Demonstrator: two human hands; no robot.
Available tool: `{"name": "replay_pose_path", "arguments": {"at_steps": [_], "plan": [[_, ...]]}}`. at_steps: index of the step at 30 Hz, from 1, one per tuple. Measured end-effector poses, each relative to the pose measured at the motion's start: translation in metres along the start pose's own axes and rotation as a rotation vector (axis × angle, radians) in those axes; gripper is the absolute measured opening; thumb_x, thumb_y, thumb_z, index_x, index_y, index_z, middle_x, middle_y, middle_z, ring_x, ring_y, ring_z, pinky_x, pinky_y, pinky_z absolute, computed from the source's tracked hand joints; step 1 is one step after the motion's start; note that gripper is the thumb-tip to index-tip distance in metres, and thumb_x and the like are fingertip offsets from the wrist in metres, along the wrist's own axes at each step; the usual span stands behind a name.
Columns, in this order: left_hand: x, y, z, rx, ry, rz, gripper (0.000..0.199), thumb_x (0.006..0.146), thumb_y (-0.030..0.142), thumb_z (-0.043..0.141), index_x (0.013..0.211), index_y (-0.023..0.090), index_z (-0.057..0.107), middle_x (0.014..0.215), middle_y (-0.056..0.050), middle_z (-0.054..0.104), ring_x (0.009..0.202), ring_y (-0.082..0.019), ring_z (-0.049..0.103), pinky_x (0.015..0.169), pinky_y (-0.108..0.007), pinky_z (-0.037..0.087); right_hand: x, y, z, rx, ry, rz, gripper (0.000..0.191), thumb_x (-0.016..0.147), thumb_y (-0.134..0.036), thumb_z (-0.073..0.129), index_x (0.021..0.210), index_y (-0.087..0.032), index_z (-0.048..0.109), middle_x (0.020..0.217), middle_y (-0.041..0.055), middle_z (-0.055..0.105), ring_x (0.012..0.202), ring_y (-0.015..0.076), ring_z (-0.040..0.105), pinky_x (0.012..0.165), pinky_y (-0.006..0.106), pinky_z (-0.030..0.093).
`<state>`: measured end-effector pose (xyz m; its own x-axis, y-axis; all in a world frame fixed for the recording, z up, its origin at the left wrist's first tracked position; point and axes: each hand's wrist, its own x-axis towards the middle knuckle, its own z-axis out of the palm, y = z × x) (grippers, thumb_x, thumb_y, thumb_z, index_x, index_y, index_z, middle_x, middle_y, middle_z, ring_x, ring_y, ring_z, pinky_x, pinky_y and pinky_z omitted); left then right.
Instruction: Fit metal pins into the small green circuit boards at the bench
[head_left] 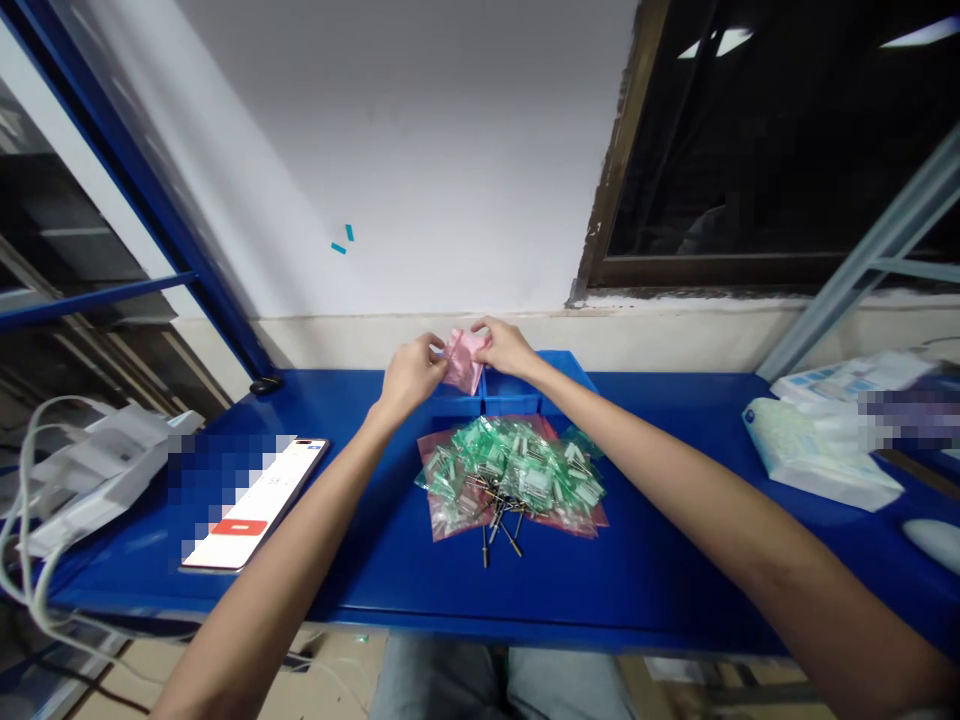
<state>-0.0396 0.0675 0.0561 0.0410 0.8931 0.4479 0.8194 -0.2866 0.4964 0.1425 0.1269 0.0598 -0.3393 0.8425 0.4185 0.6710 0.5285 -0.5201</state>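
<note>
Between my two hands, above the blue bins (566, 368) at the back of the table, is a pink plastic bag (464, 362). My left hand (412, 376) pinches its left edge, and my right hand (508, 348) grips its upper right side. Whatever the bag contains cannot be made out. In front of the bins lies a pile of small green plastic bags (517, 455) with metal parts inside, on top of pinkish-red bags (448, 516). Several loose thin metal pins (485, 547) stick out at the pile's front edge.
A phone (259, 505) with a lit screen lies on the blue table (660, 560) at left. Beyond it sit a white power strip and cables (97, 480). At right are a soft white-green pack (814, 450) and a white rounded object (934, 540). A wall stands behind.
</note>
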Motion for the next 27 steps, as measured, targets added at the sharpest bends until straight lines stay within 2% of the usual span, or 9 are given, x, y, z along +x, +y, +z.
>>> {"name": "replay_pose_path", "arguments": {"at_steps": [3, 6, 8, 12, 16, 19, 21, 24, 27], "plan": [[-0.010, -0.005, 0.009, 0.232, -0.006, -0.001, 0.022, 0.092, 0.031, 0.055, 0.104, 0.019, 0.069, 0.088, -0.009, 0.073, 0.085, -0.025, 0.068, 0.073, -0.033, 0.049, 0.007, 0.004, 0.018, -0.164, -0.075, -0.068, 0.053, 0.073, -0.010, 0.070, 0.125, -0.012, 0.057, 0.089, 0.0047, 0.068, 0.080, 0.0189, 0.060, 0.070, 0.027, 0.045], [-0.015, -0.008, 0.014, 0.339, 0.018, 0.033, 0.026, 0.092, 0.030, 0.055, 0.111, 0.020, 0.069, 0.102, -0.012, 0.070, 0.100, -0.029, 0.065, 0.078, -0.036, 0.050, 0.006, 0.010, 0.024, -0.220, -0.090, -0.153, 0.048, 0.075, -0.012, 0.072, 0.122, -0.014, 0.062, 0.107, 0.0109, 0.066, 0.101, 0.0242, 0.057, 0.086, 0.033, 0.043], [-0.015, -0.011, 0.015, 0.348, 0.042, 0.055, 0.028, 0.090, 0.028, 0.056, 0.114, 0.020, 0.069, 0.108, -0.013, 0.066, 0.104, -0.029, 0.063, 0.079, -0.036, 0.051, 0.003, 0.012, 0.023, -0.262, -0.093, -0.199, 0.038, 0.078, -0.016, 0.073, 0.116, -0.015, 0.066, 0.111, 0.0126, 0.064, 0.108, 0.0271, 0.053, 0.094, 0.037, 0.040], [-0.012, -0.021, 0.017, 0.299, 0.025, 0.070, 0.027, 0.087, 0.024, 0.055, 0.107, 0.022, 0.074, 0.104, -0.011, 0.063, 0.101, -0.027, 0.062, 0.082, -0.035, 0.050, -0.002, 0.011, 0.015, -0.324, -0.110, -0.235, 0.009, 0.082, -0.019, 0.071, 0.090, -0.016, 0.073, 0.100, 0.0131, 0.064, 0.104, 0.0292, 0.052, 0.094, 0.041, 0.038], [-0.009, -0.029, 0.021, 0.269, -0.023, 0.192, 0.031, 0.090, 0.025, 0.052, 0.111, 0.020, 0.074, 0.105, -0.011, 0.064, 0.101, -0.026, 0.060, 0.093, -0.038, 0.047, -0.017, 0.005, -0.002, -0.334, -0.076, -0.284, 0.014, 0.089, -0.020, 0.062, 0.098, -0.016, 0.073, 0.102, 0.0123, 0.065, 0.103, 0.0271, 0.053, 0.094, 0.040, 0.038], [-0.010, -0.027, 0.024, 0.289, -0.131, 0.396, 0.033, 0.096, 0.029, 0.045, 0.110, 0.019, 0.073, 0.114, -0.010, 0.065, 0.108, -0.026, 0.057, 0.096, -0.042, 0.043, -0.043, 0.001, -0.023, -0.316, -0.001, -0.320, 0.017, 0.093, -0.022, 0.056, 0.099, -0.016, 0.072, 0.102, 0.0107, 0.067, 0.102, 0.0261, 0.054, 0.095, 0.039, 0.039], [-0.012, -0.020, 0.023, 0.331, -0.190, 0.475, 0.037, 0.099, 0.031, 0.038, 0.103, 0.017, 0.072, 0.110, -0.011, 0.067, 0.106, -0.027, 0.057, 0.092, -0.043, 0.043, -0.069, -0.001, -0.037, -0.290, 0.040, -0.319, 0.017, 0.094, -0.021, 0.054, 0.098, -0.017, 0.071, 0.100, 0.0094, 0.068, 0.100, 0.0254, 0.055, 0.095, 0.040, 0.040], [-0.018, -0.003, 0.019, 0.409, -0.161, 0.529, 0.041, 0.101, 0.030, 0.034, 0.088, 0.015, 0.069, 0.092, -0.011, 0.066, 0.094, -0.025, 0.057, 0.087, -0.042, 0.043, -0.116, -0.005, -0.050, -0.221, 0.081, -0.309, 0.018, 0.095, -0.019, 0.052, 0.101, -0.017, 0.068, 0.099, 0.0082, 0.068, 0.098, 0.0243, 0.056, 0.092, 0.040, 0.042], [-0.029, 0.018, 0.012, 0.404, -0.103, 0.565, 0.037, 0.102, 0.031, 0.035, 0.087, 0.016, 0.066, 0.083, -0.010, 0.061, 0.085, -0.023, 0.057, 0.080, -0.037, 0.044, -0.157, -0.010, -0.049, -0.109, 0.046, -0.343, 0.018, 0.097, -0.020, 0.050, 0.104, -0.020, 0.066, 0.097, 0.0061, 0.066, 0.096, 0.0228, 0.056, 0.090, 0.040, 0.044]]}}
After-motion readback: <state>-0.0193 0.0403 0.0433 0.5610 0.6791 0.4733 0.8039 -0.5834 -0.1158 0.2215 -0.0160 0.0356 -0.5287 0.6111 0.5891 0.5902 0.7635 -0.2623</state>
